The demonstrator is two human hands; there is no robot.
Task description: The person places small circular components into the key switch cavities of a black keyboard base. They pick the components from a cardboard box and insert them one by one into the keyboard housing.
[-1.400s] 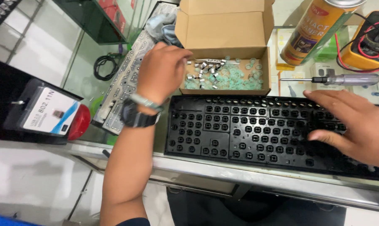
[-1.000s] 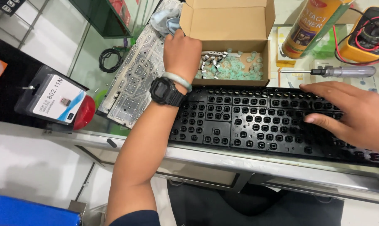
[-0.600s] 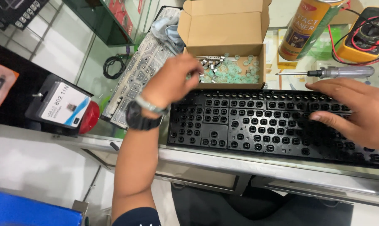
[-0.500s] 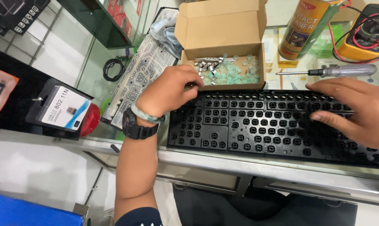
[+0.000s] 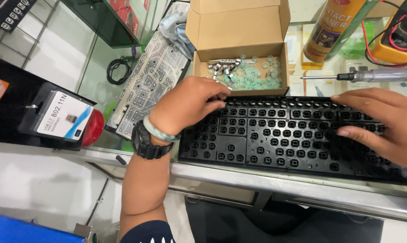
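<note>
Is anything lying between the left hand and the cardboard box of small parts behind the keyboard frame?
Nothing visible. The left hand rests on the black keyboard frame at its far edge, right before the open cardboard box; the screwdriver lies off to the right.

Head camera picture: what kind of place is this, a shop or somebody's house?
Probably an electronics repair shop counter. A black keyboard frame lies opened on a glass counter, with a screwdriver, a yellow multimeter and a spray can close by.

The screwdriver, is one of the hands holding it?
No, the screwdriver lies alone on the counter behind the keyboard, while both the left hand and the right hand rest on the keyboard.
</note>
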